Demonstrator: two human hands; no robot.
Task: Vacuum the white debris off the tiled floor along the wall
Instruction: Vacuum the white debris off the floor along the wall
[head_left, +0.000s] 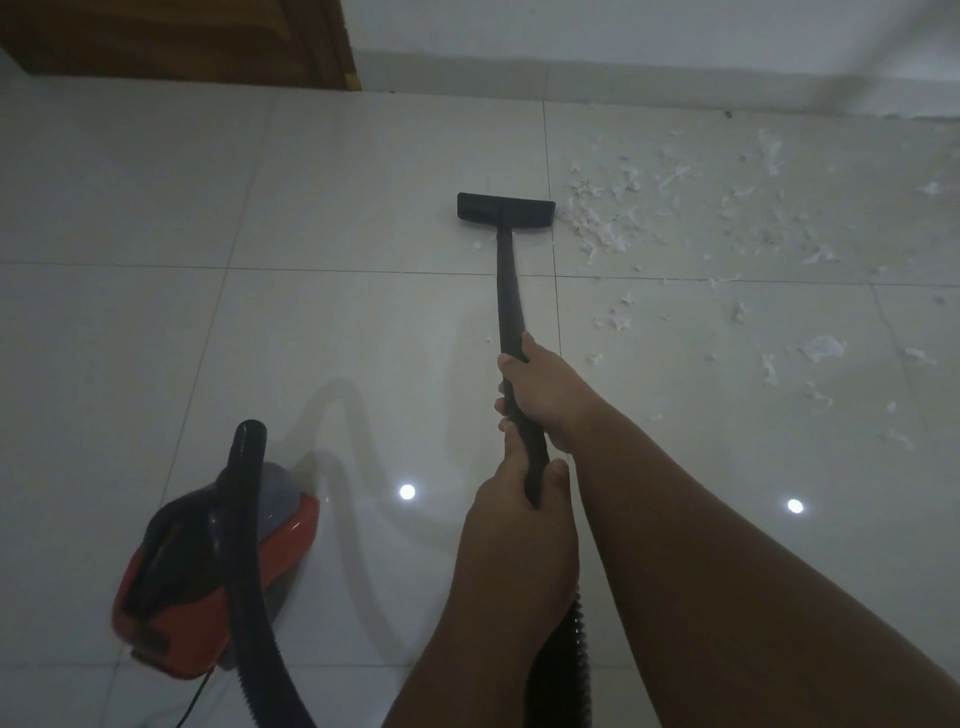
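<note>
With the fingers of the left hand (519, 499) and right hand (540, 389) closed around the wand (506, 291), the nozzle (505, 213) touches only the left edge of the debris (675, 218) near the far wall (623, 31), so a fast push may scatter light flakes.

- Glossy pale tiled floor (311, 182).
- White debris (675, 218) scattered right of the black nozzle (506, 213).
- Red canister vacuum (208, 582) well nearer and left of the nozzle.

Black floor nozzle (505, 214) flat on tiled floor (311, 182), wand (506, 291) angled back. White debris (675, 208) scattered right of nozzle, up to wall (675, 31).
</note>
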